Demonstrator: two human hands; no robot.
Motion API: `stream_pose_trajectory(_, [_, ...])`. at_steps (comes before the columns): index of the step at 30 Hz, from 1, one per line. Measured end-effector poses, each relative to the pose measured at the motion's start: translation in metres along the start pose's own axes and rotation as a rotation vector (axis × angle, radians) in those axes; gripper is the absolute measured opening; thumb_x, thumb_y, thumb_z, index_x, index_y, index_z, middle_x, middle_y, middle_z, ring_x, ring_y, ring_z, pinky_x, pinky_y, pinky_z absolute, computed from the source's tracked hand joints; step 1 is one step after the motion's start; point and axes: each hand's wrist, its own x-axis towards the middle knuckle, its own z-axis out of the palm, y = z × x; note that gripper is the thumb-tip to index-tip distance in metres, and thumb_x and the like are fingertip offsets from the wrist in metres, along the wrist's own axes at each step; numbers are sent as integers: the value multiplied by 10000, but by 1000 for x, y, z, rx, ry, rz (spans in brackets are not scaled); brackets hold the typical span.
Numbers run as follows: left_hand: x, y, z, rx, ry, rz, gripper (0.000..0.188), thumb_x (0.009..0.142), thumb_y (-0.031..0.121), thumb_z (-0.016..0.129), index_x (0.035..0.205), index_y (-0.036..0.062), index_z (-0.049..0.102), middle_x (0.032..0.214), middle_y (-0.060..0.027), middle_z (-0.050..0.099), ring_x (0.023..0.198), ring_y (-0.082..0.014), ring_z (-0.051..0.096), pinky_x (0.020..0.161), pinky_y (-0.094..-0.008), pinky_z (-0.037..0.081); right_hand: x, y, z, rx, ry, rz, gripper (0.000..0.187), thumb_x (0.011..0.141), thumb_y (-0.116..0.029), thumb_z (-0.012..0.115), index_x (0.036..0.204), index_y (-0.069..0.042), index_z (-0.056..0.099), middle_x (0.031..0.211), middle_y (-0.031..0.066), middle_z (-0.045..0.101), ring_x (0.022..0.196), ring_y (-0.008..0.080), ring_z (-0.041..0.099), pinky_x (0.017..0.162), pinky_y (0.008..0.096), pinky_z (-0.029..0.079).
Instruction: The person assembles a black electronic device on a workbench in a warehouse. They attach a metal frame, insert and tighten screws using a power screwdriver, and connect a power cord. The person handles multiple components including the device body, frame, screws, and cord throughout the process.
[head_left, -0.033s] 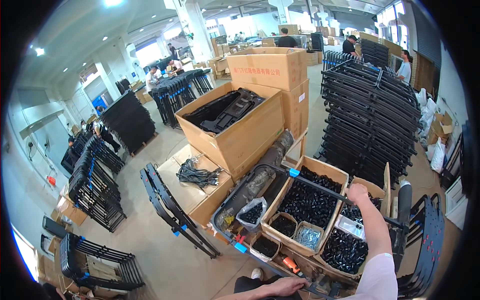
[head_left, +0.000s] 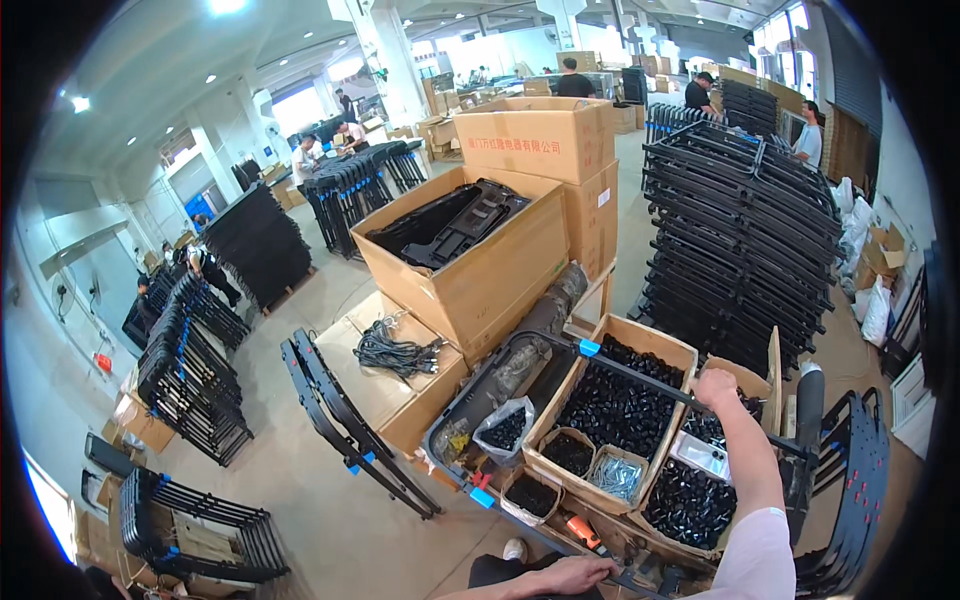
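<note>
A black tubular frame (head_left: 645,373) with blue tape lies across the open parts boxes in front of me. My right hand (head_left: 716,388) is closed in a fist around its far bar, the arm stretched over the boxes. At the lower edge, my left hand (head_left: 582,573) has its fingers curled on the near bar. Under the frame, a cardboard box (head_left: 683,352) holds many small black plastic parts (head_left: 612,405). Smaller boxes there hold black bits (head_left: 568,453) and silver screws (head_left: 617,473). An orange-and-black tool (head_left: 580,530) lies by the near bar.
A big carton (head_left: 480,300) of black moulded parts stands ahead, beside a bundle of black cables (head_left: 392,348). Tall stacks of black frames (head_left: 735,240) rise at right. More frames (head_left: 360,420) lean at left. Several people work farther back.
</note>
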Motion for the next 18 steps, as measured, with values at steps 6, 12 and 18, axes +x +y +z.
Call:
stream_pose_trajectory(6, [6,13,-7,115,-34,29,367,1088,308,579,1423,158,589,1246,-199,661,1199,-412,637,1029,-492,514,20,14,16,4,20,11,576,899,-512,661,1132,-7,810,1204,235,771,1156,371,743,1027,487,567])
stream_pose_trajectory(12, [-2,3,-5,-99,69,-42,438,1051,283,647,1428,94,531,1255,-237,617,1198,-398,633,1044,-493,502,2,-14,6,24,25,9,471,904,-389,635,1117,-6,808,1205,263,761,1162,386,739,1014,501,572])
stream_pose_trajectory(18, [-3,-3,-5,77,153,188,397,1062,194,600,1451,121,636,1286,-212,712,1080,-350,704,939,-493,566,11,13,20,-6,63,79,421,923,-342,621,1153,-41,805,1196,212,780,1142,354,757,978,484,593])
